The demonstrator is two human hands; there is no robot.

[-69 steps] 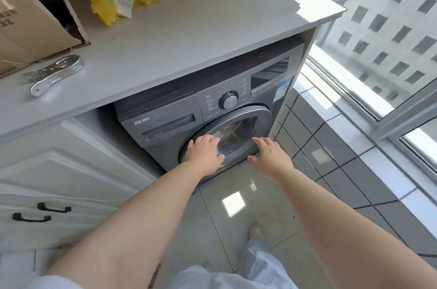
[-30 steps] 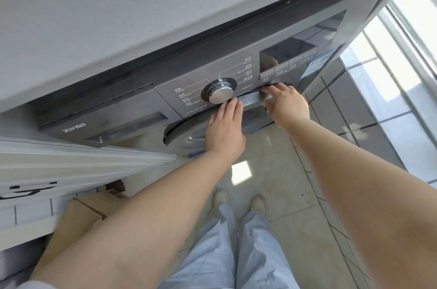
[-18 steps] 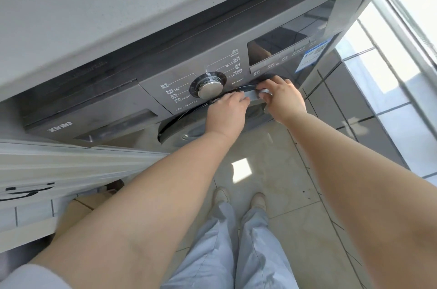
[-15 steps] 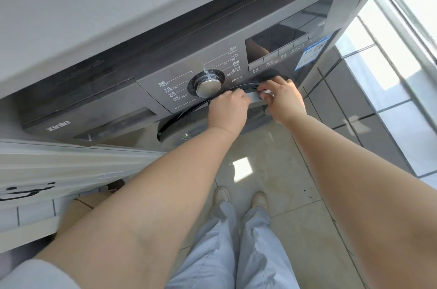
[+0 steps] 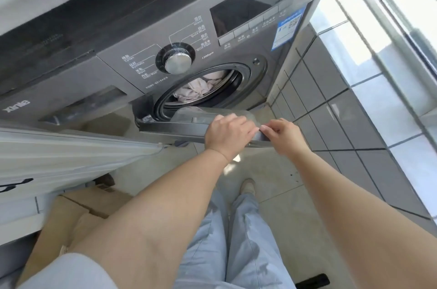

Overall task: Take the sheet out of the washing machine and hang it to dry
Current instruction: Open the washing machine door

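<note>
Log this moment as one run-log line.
door: open | left hand: grips door edge | right hand: pinches door edge | sheet: in drum

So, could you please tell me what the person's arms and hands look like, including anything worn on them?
Both forearms are bare, with no watch, bracelet or glove in view. The left hand and the right hand show no rings that I can make out. A short pale blue-grey sleeve covers the left upper arm at the bottom edge of the head view; the right arm shows no sleeve in frame.
</note>
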